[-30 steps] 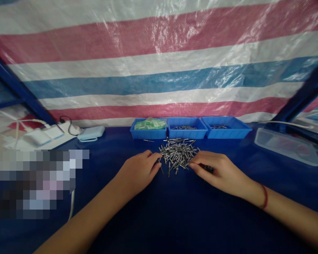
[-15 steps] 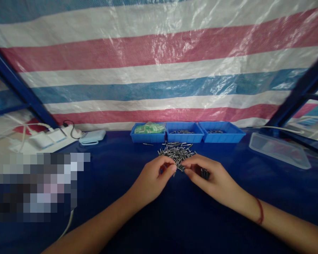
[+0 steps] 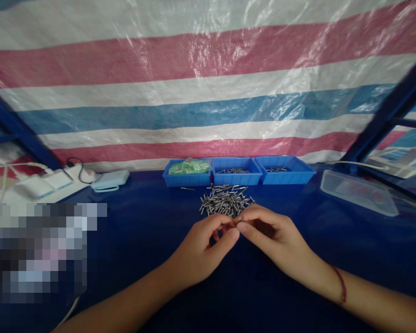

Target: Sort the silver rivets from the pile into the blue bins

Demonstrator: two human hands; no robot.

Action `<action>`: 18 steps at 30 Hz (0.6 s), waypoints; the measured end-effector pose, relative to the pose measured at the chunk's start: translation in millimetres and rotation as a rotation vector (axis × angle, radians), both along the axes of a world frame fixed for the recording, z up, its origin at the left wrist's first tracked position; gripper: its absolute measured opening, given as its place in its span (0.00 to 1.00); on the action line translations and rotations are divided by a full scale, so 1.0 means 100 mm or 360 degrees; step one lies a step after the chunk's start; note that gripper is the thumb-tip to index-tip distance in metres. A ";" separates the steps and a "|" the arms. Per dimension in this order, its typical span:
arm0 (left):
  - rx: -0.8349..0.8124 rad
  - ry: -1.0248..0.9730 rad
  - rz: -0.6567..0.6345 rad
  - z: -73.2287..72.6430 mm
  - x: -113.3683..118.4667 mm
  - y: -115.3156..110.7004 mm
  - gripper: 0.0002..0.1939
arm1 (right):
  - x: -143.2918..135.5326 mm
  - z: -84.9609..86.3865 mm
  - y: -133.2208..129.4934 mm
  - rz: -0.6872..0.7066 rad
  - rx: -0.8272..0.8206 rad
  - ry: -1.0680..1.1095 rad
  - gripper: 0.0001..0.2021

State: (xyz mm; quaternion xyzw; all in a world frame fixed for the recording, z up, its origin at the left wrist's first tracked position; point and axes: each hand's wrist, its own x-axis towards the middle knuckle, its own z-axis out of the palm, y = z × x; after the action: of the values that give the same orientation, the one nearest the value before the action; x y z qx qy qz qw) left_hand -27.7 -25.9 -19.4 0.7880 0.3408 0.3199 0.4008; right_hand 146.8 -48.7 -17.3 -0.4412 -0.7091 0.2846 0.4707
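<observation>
A pile of small metal pins [image 3: 225, 200] lies on the dark blue table, just beyond both hands. My right hand [image 3: 273, 233] pinches a small metal pin [image 3: 241, 219] between thumb and index finger, with a red cord on the wrist. Close against its fingertips, my left hand [image 3: 208, 245] has thumb and fingers pressed together; what they hold, if anything, is too small to make out. Behind the pile, more pins sit in the middle blue bin [image 3: 236, 179] and the right blue bin [image 3: 287, 177].
The left blue bin [image 3: 187, 181] holds green-and-white packets. A clear plastic lid [image 3: 358, 192] lies at the right. To the left are a light blue case [image 3: 110, 180], a white power strip [image 3: 60, 187] with cables, and a blurred-out area. A striped sheet [image 3: 194, 92] hangs behind.
Both hands have drawn nearer the person, and their fingertips have come together. The right fingers have closed on a pin. The view has shifted slightly.
</observation>
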 end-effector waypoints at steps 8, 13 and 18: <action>0.0060 0.0027 0.0033 0.00 0.00 0.00 0.06 | 0.02 -0.03 0.00 0.0016 -0.0004 0.0047 0.05; 0.0058 -0.0032 0.0080 -0.01 0.00 0.02 0.04 | 0.02 -0.02 0.00 0.0054 0.0098 0.0025 0.04; 0.0123 -0.0078 0.0141 0.02 -0.01 0.01 0.02 | 0.01 0.01 -0.01 0.0036 0.0181 -0.0033 0.05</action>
State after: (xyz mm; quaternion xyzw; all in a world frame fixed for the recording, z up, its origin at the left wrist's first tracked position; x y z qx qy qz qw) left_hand -28.2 -24.6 -17.6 0.7790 0.3526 0.3695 0.3637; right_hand 148.1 -49.3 -16.0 -0.4086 -0.7339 0.2446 0.4844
